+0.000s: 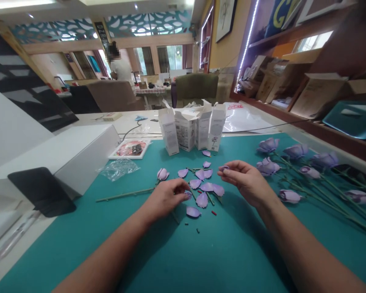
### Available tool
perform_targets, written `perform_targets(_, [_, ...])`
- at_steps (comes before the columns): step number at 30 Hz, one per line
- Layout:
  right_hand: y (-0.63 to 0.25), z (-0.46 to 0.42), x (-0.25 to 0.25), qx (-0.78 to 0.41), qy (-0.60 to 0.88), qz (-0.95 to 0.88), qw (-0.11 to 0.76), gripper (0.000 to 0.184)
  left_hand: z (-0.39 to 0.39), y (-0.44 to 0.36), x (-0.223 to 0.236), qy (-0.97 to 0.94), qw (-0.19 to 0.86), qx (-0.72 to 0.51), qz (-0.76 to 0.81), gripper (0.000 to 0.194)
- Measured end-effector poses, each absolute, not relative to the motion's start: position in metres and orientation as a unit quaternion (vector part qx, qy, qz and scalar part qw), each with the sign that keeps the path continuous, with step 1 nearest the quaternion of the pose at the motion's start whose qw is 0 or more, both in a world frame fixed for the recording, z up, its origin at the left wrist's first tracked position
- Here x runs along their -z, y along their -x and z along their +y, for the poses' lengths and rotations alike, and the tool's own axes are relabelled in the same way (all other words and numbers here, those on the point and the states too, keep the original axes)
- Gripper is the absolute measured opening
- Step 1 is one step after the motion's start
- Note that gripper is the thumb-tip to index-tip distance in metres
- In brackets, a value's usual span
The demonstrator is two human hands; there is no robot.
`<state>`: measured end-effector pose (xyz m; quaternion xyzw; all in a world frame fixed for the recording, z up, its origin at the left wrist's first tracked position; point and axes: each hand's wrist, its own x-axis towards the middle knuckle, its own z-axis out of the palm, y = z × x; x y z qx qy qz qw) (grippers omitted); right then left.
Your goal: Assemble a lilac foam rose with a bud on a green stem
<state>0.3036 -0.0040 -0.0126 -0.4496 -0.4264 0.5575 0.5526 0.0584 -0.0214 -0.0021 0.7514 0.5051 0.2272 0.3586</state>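
Between finger and thumb, my right hand (244,179) pinches a small purple petal piece (223,167) above the mat. My left hand (167,197) is closed on another small purple petal piece (188,195), low over the mat. Loose lilac petals (202,200) and short green stem pieces lie scattered between the hands. Just behind my left hand is a lilac rosebud (162,174), and a long green stem (125,195) stretches out to its left. Tiny red (214,213) and dark bits (198,230) rest nearer to me.
Assembled lilac roses (295,151) on green stems lie at the right of the teal mat (183,260). Opened white boxes (185,132) stand at the back. On the left are a dark phone (42,192), crumpled clear plastic (120,169) and a framed picture (131,149). Beyond, a person (122,65) is visible.
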Motion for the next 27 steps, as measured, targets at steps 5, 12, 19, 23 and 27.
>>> perform_targets(5, [-0.263, -0.004, 0.007, -0.597, 0.426, -0.486, 0.476, 0.034, -0.023, -0.061, -0.005, -0.579, 0.539, -0.383, 0.476, 0.021])
perform_targets(12, [-0.242, -0.002, 0.006, -0.607, 0.388, -0.534, 0.444, 0.029, -0.022, -0.056, 0.006, -0.474, 0.602, -0.437, 0.471, 0.031])
perform_targets(19, [-0.239, -0.003, 0.016, -0.554, 0.409, -0.558, 0.463, 0.029, -0.022, -0.058, 0.011, -0.431, 0.618, -0.444, 0.485, 0.033])
perform_targets(23, [-0.235, -0.006, 0.018, -0.472, 0.392, -0.618, 0.492, 0.022, -0.023, -0.059, 0.013, -0.405, 0.637, -0.446, 0.481, 0.035])
perform_targets(27, [-0.232, -0.010, 0.021, -0.362, 0.374, -0.699, 0.491, 0.015, -0.025, -0.060, 0.013, -0.393, 0.644, -0.455, 0.473, 0.035])
